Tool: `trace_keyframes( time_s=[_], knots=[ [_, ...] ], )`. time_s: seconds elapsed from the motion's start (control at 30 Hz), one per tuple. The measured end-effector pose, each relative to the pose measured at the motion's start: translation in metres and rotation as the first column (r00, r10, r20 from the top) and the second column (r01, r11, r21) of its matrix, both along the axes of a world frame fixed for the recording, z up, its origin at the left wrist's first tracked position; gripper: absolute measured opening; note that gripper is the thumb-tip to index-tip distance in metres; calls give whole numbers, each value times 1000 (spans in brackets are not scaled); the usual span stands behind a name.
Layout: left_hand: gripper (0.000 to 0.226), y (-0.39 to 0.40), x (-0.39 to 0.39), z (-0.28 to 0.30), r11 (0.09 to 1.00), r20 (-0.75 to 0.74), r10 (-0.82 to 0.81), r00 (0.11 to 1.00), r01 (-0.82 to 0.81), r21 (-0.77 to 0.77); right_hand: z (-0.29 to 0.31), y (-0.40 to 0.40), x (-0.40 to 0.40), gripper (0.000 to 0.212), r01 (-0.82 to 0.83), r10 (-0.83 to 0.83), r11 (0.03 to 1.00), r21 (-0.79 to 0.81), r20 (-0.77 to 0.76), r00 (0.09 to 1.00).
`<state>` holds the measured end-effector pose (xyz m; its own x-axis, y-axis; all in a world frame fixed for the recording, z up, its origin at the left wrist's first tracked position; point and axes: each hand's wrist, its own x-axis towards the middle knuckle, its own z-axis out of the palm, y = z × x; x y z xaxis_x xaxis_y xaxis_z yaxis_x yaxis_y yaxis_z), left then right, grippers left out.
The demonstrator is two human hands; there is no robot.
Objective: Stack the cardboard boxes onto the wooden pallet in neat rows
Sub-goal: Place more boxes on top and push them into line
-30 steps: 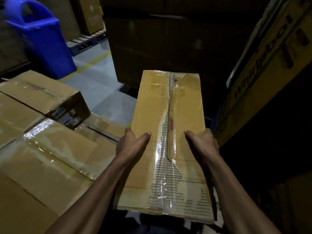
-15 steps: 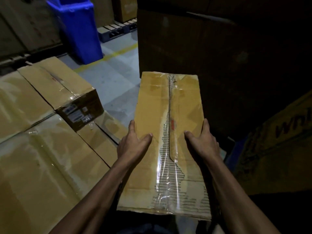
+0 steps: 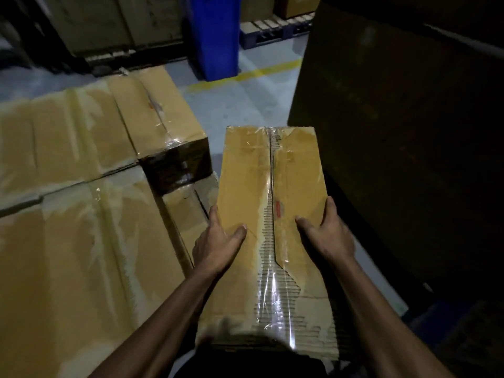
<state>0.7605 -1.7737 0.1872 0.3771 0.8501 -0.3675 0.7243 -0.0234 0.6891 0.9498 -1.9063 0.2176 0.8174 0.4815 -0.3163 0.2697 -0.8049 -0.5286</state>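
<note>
While several taped brown cardboard boxes (image 3: 81,241) already lie packed side by side at the left of the aisle, a person carries one more long, narrow brown cardboard box (image 3: 270,214) with a torn, clear-taped top seam, held lengthwise in front of the body. The left hand (image 3: 218,244) clasps the box's left edge, thumb lying across the top face and fingers wrapped down the side out of sight; the right hand (image 3: 327,236) mirrors it on the right edge, thumb on top, fingers curled over the side. The carried box hangs just right of the stacked ones, above the grey concrete floor (image 3: 245,105), and appears not to rest on anything. One smaller taped box (image 3: 161,118) sits a tier higher on the stack, its dark end face turned toward the camera. The wooden pallet itself cannot be seen beneath the load. A tall dark cardboard wall (image 3: 395,132) stands close at the right, and a blue plastic bin (image 3: 215,36) stands beyond a yellow floor line (image 3: 245,76). Judged from this, the lower layer looks largely laid and a second tier barely begun; this box is yet to be set down, squared against its neighbours, and more rows probably remain.
</note>
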Motion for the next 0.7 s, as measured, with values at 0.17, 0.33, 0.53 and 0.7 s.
trace_keyframes(
  time_s=[0.17,0.33,0.53,0.7],
  knots=[
    [89,6,4,-24,981,-82,192,978,-194,-16,-35,41,21,96,-137,137,990,-37,-23,990],
    [88,3,8,-40,936,-137,348,928,-351,-2,-66,74,39,88,-259,256,965,-36,-81,963],
    [90,3,4,-57,877,-170,472,865,-480,-9,-92,100,42,90,-368,361,930,-27,-137,922],
    [92,3,-3,-80,822,-132,554,822,-565,-73,-115,115,35,89,-426,417,904,-20,-169,893]
  ],
)
